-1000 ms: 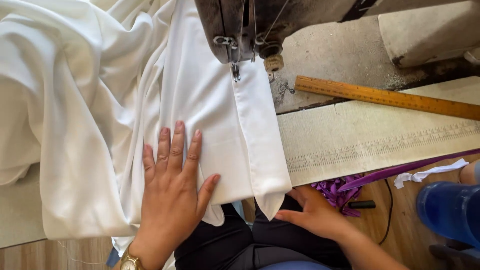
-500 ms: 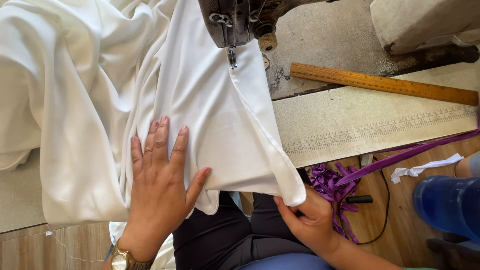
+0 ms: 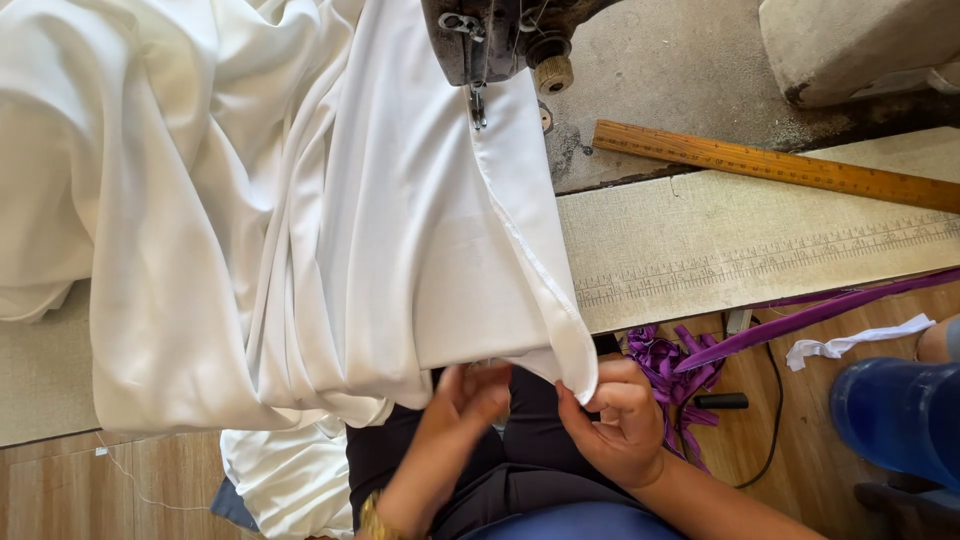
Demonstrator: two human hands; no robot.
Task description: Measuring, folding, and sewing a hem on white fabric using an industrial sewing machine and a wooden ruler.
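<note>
Pinched between your right hand's (image 3: 622,420) thumb and fingers is the hemmed corner of the white fabric (image 3: 400,230), which runs up from that grip to the sewing machine's presser foot (image 3: 478,108). Keep that edge taut and straight. Your left hand (image 3: 462,405), just beside the pinch, blurs under the cloth, so I cannot tell whether it grips anything.

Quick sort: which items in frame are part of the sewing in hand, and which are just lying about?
In use: white fabric; sewing machine with its needle on the hem; left hand at the fabric edge; right hand pinching the hem corner.

Lying about: wooden ruler; purple strips; white scrap; blue bottle.
</note>
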